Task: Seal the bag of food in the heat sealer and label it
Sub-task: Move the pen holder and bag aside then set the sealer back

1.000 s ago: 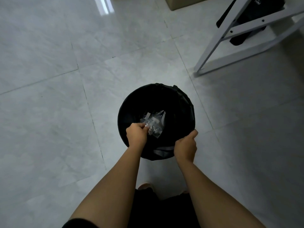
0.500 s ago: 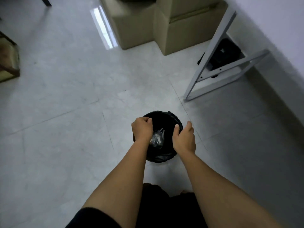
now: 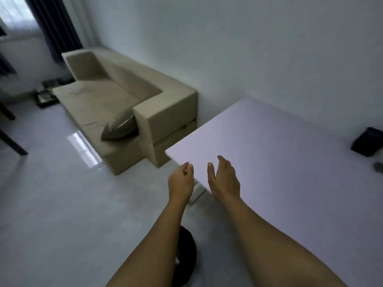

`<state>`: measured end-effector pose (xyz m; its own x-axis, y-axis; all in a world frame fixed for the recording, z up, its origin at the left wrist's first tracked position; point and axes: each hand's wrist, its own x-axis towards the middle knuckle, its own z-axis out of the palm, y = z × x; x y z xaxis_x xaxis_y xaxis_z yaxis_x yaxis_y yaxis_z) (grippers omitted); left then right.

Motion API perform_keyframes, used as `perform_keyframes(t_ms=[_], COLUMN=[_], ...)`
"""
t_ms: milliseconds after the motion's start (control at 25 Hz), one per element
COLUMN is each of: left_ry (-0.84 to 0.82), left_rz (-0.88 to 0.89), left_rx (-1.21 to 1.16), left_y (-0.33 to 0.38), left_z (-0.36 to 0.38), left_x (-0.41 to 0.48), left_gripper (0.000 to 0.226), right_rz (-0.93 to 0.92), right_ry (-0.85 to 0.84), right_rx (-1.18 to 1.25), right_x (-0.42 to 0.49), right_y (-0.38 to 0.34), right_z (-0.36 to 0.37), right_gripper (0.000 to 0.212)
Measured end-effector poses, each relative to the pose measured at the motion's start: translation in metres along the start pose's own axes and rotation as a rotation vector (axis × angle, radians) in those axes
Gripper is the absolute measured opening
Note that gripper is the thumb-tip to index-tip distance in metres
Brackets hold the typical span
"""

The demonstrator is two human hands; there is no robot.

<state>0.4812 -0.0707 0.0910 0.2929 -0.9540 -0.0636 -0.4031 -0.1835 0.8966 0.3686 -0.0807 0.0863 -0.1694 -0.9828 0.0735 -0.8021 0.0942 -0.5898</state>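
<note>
Both my hands are raised in front of me with nothing in them. My left hand (image 3: 180, 180) hovers over the floor just off the near left corner of the white table (image 3: 279, 154), its fingers loosely curled. My right hand (image 3: 224, 177) is above the table's edge with its fingers spread. No bag of food is in view. A black box-shaped object (image 3: 367, 141) stands on the table at the far right; I cannot tell what it is. Beside it, at the frame's edge, lies a small grey item (image 3: 379, 167).
The black bin (image 3: 187, 259) stands on the floor under my left forearm, mostly hidden. A beige sofa (image 3: 116, 94) with a cushion (image 3: 119, 127) lines the wall to the left of the table. Pale tiled floor spreads to the left. Dark table legs (image 3: 12, 141) show at the far left.
My hands have left the bin's rim and lifted to the table corner. The crumpled clear plastic stayed in the bin. My view has risen from the floor to the table and sofa.
</note>
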Motion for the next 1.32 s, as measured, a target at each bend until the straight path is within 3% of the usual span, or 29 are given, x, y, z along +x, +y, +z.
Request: perform_keyframes(t_ms=[280, 560, 760, 880, 1080, 1200, 1320], left_ry=[-0.395, -0.790, -0.997, -1.059, -1.163, -1.283, -1.324], left_rz=[0.307, 0.510, 0.542, 0.493, 0.436, 0.521, 0.542], left_rx=[0.059, 0.096, 0.148, 0.214, 0.333, 0.407, 0.369], left_y=[0.134, 0.209, 0.233, 0.240, 0.235, 0.232, 0.229], left_z=[0.107, 0.271, 0.397, 0.466, 0.534, 0.551, 0.557], left_x=[-0.053, -0.179, -0.264, -0.300, -0.320, -0.322, -0.324], left_gripper=[0.049, 0.050, 0.049, 0.047, 0.055, 0.078, 0.079], right_rz=[0.273, 0.690, 0.942, 1.105, 1.312, 1.274, 1.174], right_ry=[0.362, 0.709, 0.865, 0.862, 0.680, 0.550, 0.511], right_rx=[-0.064, -0.086, -0.100, -0.101, 0.080, 0.279, 0.429], right_x=[-0.004, -0.093, -0.161, -0.201, -0.244, -0.251, -0.251], right_y=[0.101, 0.285, 0.419, 0.495, 0.566, 0.587, 0.605], right_z=[-0.170, -0.303, -0.371, -0.397, -0.390, -0.374, -0.350], right_gripper=[0.058, 0.058, 0.059, 0.061, 0.076, 0.081, 0.090])
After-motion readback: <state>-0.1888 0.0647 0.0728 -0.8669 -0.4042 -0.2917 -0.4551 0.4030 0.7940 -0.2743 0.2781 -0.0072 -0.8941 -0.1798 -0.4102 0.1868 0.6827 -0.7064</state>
